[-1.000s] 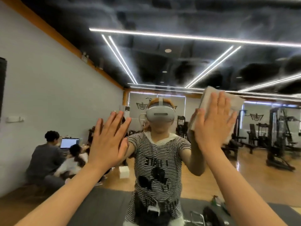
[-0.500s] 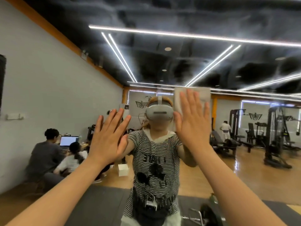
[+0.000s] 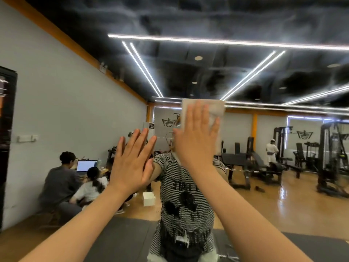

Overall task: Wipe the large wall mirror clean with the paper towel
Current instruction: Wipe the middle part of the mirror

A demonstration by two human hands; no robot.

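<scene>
The large wall mirror (image 3: 264,76) fills the whole view and reflects a gym and a person in a striped shirt. My right hand (image 3: 196,137) presses a folded white paper towel (image 3: 217,108) flat against the glass, fingers straight and spread, at the centre of the view. The towel shows above and to the right of my fingers. My left hand (image 3: 130,163) lies flat on the mirror lower and to the left, fingers straight, holding nothing.
The reflection shows a grey wall at left, seated people with a laptop (image 3: 86,165), a white box (image 3: 148,199) on the wooden floor, weight machines (image 3: 332,159) at right, and a dark mat (image 3: 120,237) at the bottom.
My right hand has slid the paper towel leftward across the glass, from the right of the reflected head to directly over it. My left hand has stayed in place on the mirror.
</scene>
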